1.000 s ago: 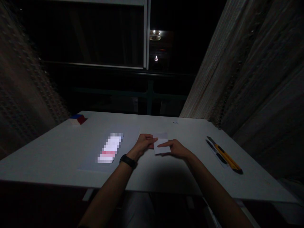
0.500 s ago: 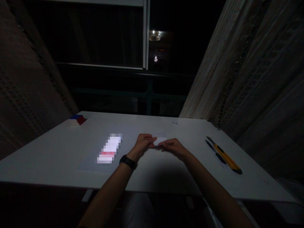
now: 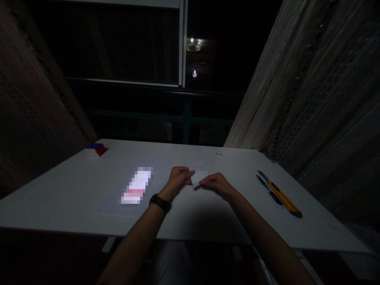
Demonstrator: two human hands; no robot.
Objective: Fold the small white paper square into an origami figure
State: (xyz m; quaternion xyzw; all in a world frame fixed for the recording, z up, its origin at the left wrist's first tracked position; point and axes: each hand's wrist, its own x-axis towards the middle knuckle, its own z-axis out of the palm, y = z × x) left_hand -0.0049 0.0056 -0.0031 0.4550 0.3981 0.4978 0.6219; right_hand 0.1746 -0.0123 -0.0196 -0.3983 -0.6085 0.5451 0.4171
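Observation:
Between my two hands is a small piece of white paper point(image 3: 198, 178), tilted above the table. My left hand point(image 3: 179, 177), with a dark band on its wrist, pinches the paper's left edge between thumb and fingers. The fingertips of my right hand point(image 3: 218, 184) are closed on its lower right edge. Whether the paper is folded is too dim to tell. On the left, a lit phone point(image 3: 137, 186) with a blurred-out screen lies on a larger white sheet point(image 3: 111, 208).
A yellow utility knife point(image 3: 283, 196) and a dark pen point(image 3: 269, 189) lie at the right of the white table point(image 3: 71, 190). At the back left sits a coloured cube point(image 3: 95, 149). Small dark scraps point(image 3: 219, 154) lie near the far edge. Curtains point(image 3: 261, 79) hang on both sides.
The small paper has turned between my fingers, so more of its white face shows and a corner points down. My hands have barely shifted.

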